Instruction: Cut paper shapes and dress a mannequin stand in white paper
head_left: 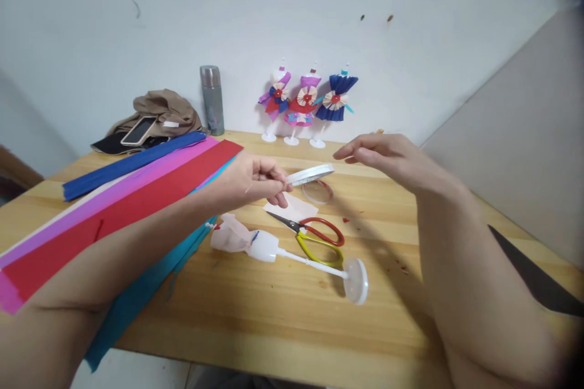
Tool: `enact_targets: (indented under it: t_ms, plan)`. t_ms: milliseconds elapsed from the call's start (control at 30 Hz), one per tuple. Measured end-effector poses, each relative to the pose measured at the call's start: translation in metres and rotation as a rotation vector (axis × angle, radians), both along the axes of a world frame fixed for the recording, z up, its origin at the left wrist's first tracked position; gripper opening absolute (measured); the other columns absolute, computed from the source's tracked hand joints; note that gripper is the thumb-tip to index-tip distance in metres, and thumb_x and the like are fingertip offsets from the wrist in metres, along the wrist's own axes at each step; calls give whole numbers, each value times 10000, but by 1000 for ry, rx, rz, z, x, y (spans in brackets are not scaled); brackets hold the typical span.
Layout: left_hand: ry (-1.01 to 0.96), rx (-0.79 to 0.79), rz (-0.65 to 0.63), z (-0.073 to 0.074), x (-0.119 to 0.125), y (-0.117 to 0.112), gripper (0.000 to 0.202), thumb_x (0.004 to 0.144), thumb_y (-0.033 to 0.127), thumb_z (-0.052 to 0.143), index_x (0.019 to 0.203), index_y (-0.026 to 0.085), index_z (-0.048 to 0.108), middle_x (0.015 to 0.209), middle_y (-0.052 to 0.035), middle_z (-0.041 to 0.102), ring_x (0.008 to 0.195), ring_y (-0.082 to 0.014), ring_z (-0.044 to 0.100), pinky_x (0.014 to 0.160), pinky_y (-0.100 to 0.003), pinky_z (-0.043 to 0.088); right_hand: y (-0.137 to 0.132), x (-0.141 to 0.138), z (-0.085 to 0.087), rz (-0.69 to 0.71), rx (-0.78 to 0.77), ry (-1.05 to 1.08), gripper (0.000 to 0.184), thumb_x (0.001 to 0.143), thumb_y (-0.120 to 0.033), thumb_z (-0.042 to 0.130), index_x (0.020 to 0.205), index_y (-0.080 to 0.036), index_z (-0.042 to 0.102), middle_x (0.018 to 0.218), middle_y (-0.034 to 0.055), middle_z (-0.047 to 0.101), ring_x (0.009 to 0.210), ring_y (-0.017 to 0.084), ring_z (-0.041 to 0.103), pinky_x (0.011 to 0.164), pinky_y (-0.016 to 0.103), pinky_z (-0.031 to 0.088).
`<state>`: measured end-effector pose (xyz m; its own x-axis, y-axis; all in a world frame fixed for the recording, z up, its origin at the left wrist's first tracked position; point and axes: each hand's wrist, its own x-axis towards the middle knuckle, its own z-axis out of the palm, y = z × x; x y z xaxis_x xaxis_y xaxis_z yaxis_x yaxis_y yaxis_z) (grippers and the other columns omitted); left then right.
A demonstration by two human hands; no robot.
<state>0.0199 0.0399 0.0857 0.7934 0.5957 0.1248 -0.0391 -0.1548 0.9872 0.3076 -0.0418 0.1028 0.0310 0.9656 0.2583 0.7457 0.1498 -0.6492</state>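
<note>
Pinched by its edge in my left hand (267, 181) is a thin white roll of tape (314, 174), held above the table. My right hand (381, 155) hovers to the right of the roll, fingers stretched out and holding nothing. Beneath the roll lies a clear ring (318, 192), perhaps another tape roll. Scissors (314, 236) with one red and one yellow handle rest partly on a pale piece of paper (294, 208). Nearest me, a small white dress-form figure (264, 245) with pale crepe paper around its top lies on its side, its round base to the right.
Crepe paper strips in red (123, 213), blue (132, 164), pink and teal spread across the left. Three dressed figures (306, 100) stand against the wall, near a flask (212, 100). A brown cloth (164, 110) and a phone (139, 131) lie back left; a dark flat object (533, 270) lies right.
</note>
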Motion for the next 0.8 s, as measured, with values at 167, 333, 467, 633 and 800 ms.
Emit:
enact_targets:
  t_ms: [167,333,467,633,800]
  plan:
    - [25,8,16,4,-2,3,51,740,70,673,712,104,699,635,-51,740,594,-132,721,612,-209,586,-22,-32,17,58,115,59,525,787,-695,753,905,-184,765,934,126,776,871,245,679,769,369,534]
    - [7,9,104,4,-2,7,109,770,38,648,707,103,709,630,-37,736,602,-124,725,607,-191,577,-31,-37,23,216,-117,-127,389,858,-605,714,842,-224,789,798,80,769,737,214,688,659,330,505]
    - [-26,-52,112,4,-2,10,116,775,29,642,709,94,712,624,-51,734,620,-135,735,626,-203,588,-12,-47,-15,452,-684,-167,124,857,-301,671,873,-196,734,828,52,753,730,200,692,680,321,519]
    - [-88,-212,82,5,-3,16,131,809,40,631,708,78,706,644,-71,739,610,-119,735,611,-173,568,-1,-70,-61,349,-745,-370,188,674,-95,740,778,-202,626,750,2,664,644,156,556,577,282,384]
    - [-108,-311,85,-3,-1,27,120,815,29,625,718,65,686,679,-78,735,617,-123,736,642,-194,573,-6,-74,-69,246,-689,-493,279,656,-113,756,820,-222,558,777,-9,642,666,155,528,596,300,349]
